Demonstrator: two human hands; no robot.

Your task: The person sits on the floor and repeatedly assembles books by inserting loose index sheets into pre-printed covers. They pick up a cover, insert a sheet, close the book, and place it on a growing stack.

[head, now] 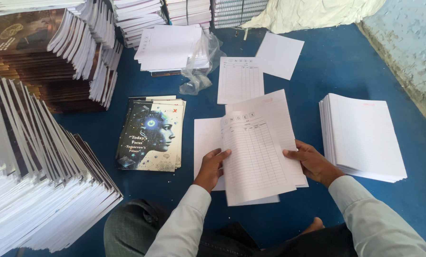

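Folded knees sit nearest, on the blue floor (346,62). Left hand (212,166) fingers pinch the white printed table sheet (255,162) at its left edge; right hand (313,162) fingers grip its right edge. Best squared evenly over the white paper beneath, near the floor's front edge.

dark cover stack (152,138), plastic wrap (201,71), ruled page pile (362,138) on blue floor (341,62).

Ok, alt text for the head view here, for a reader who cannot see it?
Seen from above, a seated person's left hand and right hand hold a printed table sheet over a blue floor. A pile of dark-covered notebooks lies to the left, a stack of ruled pages to the right.
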